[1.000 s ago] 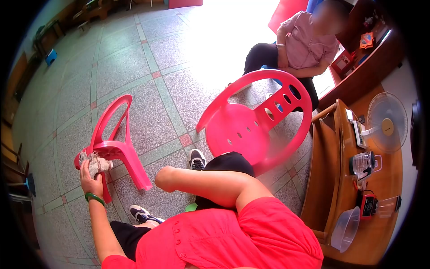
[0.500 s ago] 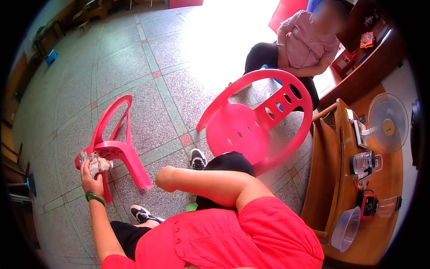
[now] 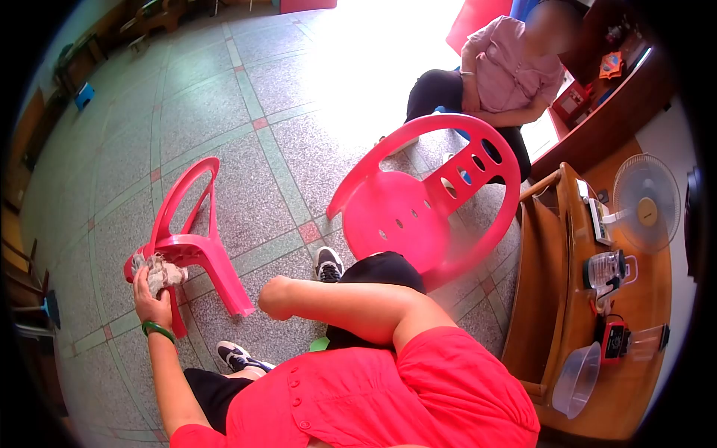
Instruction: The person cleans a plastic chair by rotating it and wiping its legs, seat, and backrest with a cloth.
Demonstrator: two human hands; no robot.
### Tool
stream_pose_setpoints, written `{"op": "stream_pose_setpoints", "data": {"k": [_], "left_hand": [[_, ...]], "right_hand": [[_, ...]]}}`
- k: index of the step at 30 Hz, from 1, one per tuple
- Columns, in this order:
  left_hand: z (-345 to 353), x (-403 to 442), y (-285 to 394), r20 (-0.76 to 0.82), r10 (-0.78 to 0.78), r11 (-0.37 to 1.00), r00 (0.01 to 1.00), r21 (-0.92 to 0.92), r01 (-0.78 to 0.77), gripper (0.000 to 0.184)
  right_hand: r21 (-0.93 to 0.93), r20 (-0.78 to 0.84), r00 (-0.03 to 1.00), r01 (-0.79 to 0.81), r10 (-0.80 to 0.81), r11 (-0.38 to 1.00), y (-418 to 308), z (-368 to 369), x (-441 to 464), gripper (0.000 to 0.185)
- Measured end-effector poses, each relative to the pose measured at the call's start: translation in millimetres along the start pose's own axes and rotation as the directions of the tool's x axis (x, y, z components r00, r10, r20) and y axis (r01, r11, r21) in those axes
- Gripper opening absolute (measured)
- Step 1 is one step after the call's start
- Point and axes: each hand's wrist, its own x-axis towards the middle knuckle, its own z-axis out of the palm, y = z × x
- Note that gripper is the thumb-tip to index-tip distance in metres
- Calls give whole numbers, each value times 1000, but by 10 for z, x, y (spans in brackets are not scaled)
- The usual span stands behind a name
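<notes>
My left hand (image 3: pixel 151 293), with a green bangle at its wrist, holds a crumpled pale cloth (image 3: pixel 161 274) against a pink plastic chair part (image 3: pixel 196 243) with legs, standing on the floor at the left. My right hand (image 3: pixel 276 297) is bent inward in front of my body, right of that part; its fingers are curled under and hidden, and nothing shows in it. A larger pink plastic chair (image 3: pixel 396 216), with oval holes in its seat and back, is beyond my right knee.
A seated person (image 3: pixel 515 71) is behind the larger chair. At the right a wooden cabinet (image 3: pixel 635 313) bears a fan (image 3: pixel 646 212), a glass jug (image 3: pixel 605 270) and a clear plastic tub (image 3: pixel 576 381). A small blue stool (image 3: pixel 84 95) is far left.
</notes>
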Motion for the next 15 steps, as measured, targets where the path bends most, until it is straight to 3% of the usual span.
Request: {"op": "stream_pose_setpoints", "data": {"k": [15], "left_hand": [[8, 1, -16, -10, 13, 1000, 1000, -12, -13, 65]], "right_hand": [[-27, -10, 1000, 19, -19, 999, 18, 13, 9, 15]]}}
